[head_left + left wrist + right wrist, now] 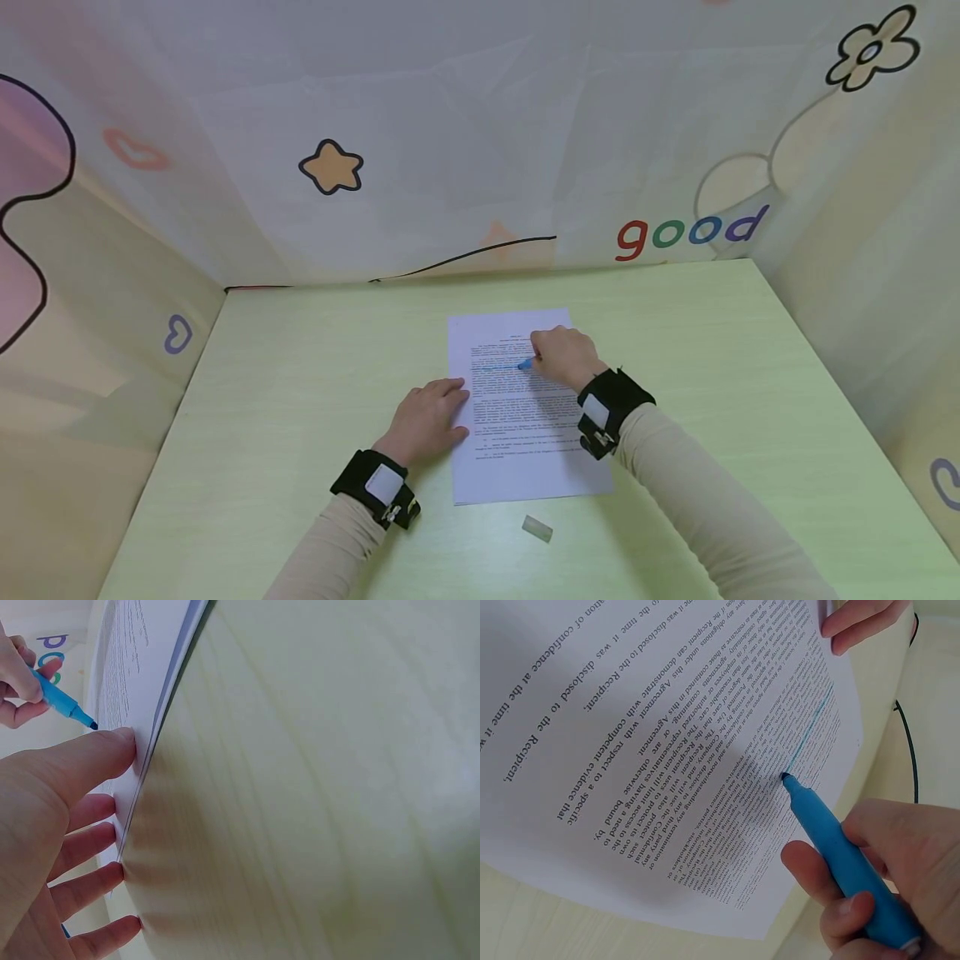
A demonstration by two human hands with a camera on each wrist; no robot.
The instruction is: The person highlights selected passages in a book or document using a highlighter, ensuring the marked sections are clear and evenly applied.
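Note:
Printed sheets of paper lie on the table, their text lines running across. My right hand grips a blue highlighter between thumb and fingers. Its dark tip sits at a text line in the upper part of the page. A blue stroke runs along that line up to the tip in the right wrist view. At the left edge of the paper my left hand rests with its fingers spread, fingertips on the margin. In the left wrist view its thumb presses the sheet's edge.
A small greyish piece, seemingly translucent, lies on the pale green table just below the paper. Printed cloth with a star, a flower and the word "good" hangs behind and along both sides.

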